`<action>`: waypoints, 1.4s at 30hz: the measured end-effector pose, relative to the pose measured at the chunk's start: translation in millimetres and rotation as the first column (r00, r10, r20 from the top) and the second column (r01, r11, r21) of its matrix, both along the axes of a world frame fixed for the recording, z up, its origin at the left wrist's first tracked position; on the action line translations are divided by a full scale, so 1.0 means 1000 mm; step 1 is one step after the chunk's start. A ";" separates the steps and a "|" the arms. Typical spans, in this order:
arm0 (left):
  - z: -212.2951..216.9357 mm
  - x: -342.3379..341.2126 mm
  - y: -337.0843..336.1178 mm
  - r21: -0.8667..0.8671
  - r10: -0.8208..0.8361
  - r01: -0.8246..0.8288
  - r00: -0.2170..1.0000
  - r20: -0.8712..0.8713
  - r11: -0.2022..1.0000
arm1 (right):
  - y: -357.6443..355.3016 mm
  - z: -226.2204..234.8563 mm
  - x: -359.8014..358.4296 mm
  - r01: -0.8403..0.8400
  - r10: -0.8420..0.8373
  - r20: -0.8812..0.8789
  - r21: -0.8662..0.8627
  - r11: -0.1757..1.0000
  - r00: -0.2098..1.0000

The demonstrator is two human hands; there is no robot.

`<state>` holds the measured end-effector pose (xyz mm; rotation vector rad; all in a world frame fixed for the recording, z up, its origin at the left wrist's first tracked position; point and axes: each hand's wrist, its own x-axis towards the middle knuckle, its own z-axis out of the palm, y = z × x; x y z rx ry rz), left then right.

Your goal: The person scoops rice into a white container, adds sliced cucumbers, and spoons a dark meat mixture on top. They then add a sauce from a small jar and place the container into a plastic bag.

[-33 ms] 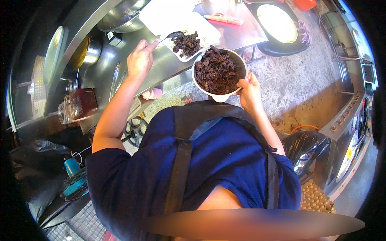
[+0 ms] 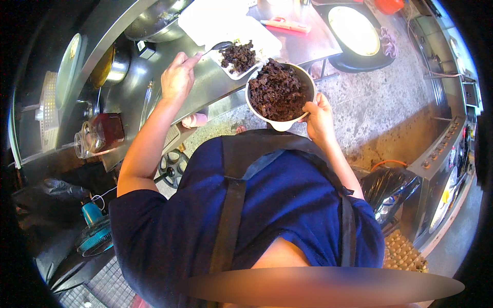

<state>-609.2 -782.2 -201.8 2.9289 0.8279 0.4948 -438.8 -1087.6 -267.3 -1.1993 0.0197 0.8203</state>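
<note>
My left hand (image 2: 178, 77) is closed round the handle of a spoon (image 2: 223, 45), over the steel counter. The spoon's dark bowl end rests at the edge of a heap of dark brown chopped food (image 2: 239, 56). That heap lies in a white rectangular tray (image 2: 234, 75) with paler bits around it. In front of my body, my right hand (image 2: 321, 117) grips the rim of a white bowl (image 2: 281, 125), thumb inside the edge. The bowl is tilted and filled with the same dark chopped food (image 2: 277, 92). Its far left rim comes close to the tray's near corner.
Orange-red handled tool (image 2: 287, 24) lies on the counter beyond the tray. A large metal bowl (image 2: 154, 23) and a glass jar of red-brown contents (image 2: 105, 134) stand on the left. To the right is a black-rimmed vessel with a pale oval top (image 2: 354, 32). A fan (image 2: 96, 233) stands low left.
</note>
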 end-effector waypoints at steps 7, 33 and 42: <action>-0.008 -0.007 -0.017 0.096 -0.008 0.034 0.966 -0.259 0.995 | 0.001 -0.003 0.003 0.018 -0.018 0.036 0.016 1.000 0.999; 0.020 0.044 -0.134 -0.310 -0.578 0.512 0.796 -0.180 0.801 | -0.015 0.001 0.018 -0.035 0.033 0.056 0.037 0.999 0.998; 0.060 -0.012 -0.145 -0.191 -0.248 0.348 0.878 0.409 0.918 | -0.025 0.034 0.034 -0.220 0.216 0.050 0.077 0.972 0.975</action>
